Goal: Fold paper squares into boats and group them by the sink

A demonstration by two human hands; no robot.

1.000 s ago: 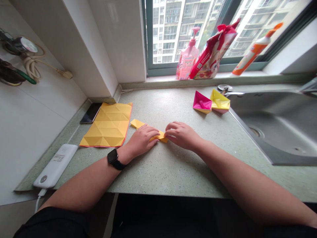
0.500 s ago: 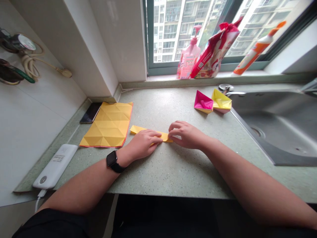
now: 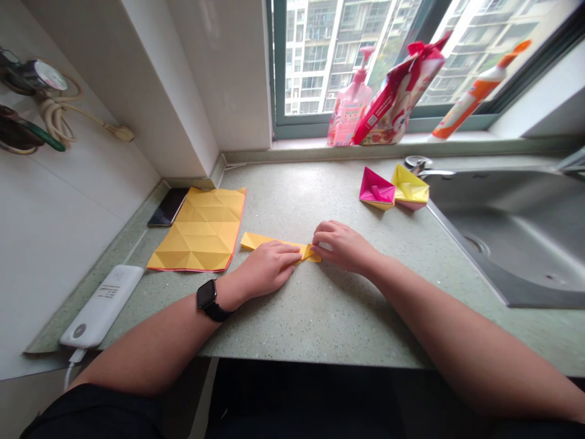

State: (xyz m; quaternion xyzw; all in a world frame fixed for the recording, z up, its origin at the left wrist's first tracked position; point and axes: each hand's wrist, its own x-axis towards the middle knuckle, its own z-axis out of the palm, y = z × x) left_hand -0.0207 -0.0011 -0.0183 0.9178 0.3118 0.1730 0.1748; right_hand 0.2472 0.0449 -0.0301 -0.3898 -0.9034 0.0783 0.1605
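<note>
Yellow strip on a speckled counter below a window.
A sink fills the right, white walls the left; the left hand lies flat, fingers together, covering the strip's middle, while the right hand seems to pinch its right end between thumb and fingers, partly hidden; creased sheets lie just left, then phone and power bank; two boats sit near the sink, a bottle, bag and tube on the sill.

Yellow paper strip, speckled pale-green countertop, black watch
</note>
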